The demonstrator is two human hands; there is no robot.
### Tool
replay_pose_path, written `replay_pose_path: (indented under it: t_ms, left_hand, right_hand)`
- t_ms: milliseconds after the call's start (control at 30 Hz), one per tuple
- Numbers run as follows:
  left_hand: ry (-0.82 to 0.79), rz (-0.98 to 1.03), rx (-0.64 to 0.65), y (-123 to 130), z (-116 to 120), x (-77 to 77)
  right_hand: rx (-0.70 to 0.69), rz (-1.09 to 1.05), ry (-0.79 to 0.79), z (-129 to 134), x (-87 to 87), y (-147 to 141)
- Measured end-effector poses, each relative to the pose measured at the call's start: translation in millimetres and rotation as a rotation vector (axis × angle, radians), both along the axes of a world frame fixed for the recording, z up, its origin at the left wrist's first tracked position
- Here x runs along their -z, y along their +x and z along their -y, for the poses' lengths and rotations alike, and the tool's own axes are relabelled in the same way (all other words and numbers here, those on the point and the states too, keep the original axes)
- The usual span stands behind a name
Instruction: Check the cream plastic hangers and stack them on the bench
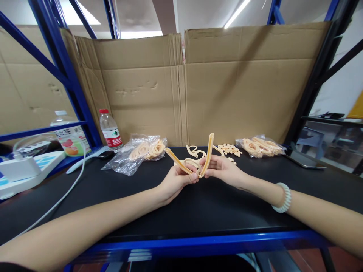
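Observation:
Over the middle of the black table, my left hand (179, 181) pinches one pale wooden strip (178, 160), which slants up to the left. My right hand (221, 170) grips another wooden strip (209, 153), standing almost upright. The lower ends of both strips meet between my fingertips in a V; whether they are joined I cannot tell. Just behind my hands lie curled wooden scroll pieces (195, 152), partly covered by the fingers. A leaf-shaped wooden carving (230, 149) rests behind my right hand.
Plastic bags of wooden carvings sit at left (147, 150) and right (262, 146). A red-capped water bottle (110, 130) stands at the back left. A white cable (76, 180) crosses the left side, near a power strip (36, 172). Cardboard (249, 87) walls the back. A phone (306, 160) lies far right.

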State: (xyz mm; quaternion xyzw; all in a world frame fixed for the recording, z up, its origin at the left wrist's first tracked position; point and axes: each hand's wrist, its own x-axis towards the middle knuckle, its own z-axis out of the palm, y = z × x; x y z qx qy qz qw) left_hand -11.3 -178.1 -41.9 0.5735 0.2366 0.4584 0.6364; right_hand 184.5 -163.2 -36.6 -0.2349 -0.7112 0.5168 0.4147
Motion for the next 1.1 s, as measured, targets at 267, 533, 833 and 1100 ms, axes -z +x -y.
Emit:
replay_pose_path:
  t_ms: [267, 533, 833, 1100]
  left_hand:
    - [0.005, -0.019, 0.026, -0.6, -0.1, -0.8]
    - [0.004, -0.046, -0.004, 0.6, -0.6, 0.0]
    - [0.061, -0.071, -0.126, 3.5, 5.0, 2.8]
    - [-0.055, -0.032, -0.211, 4.7, 6.1, 0.8]
  right_hand:
    - [-0.018, -0.009, 0.016, 6.4, -3.4, -2.2]
    - [0.04, -0.002, 0.071, 10.1, -2.7, -5.1]
    - [0.112, 0.002, 0.16, 17.3, 1.9, -9.5]
    - [0.203, 0.01, 0.196, 22.6, 3.5, -15.3]
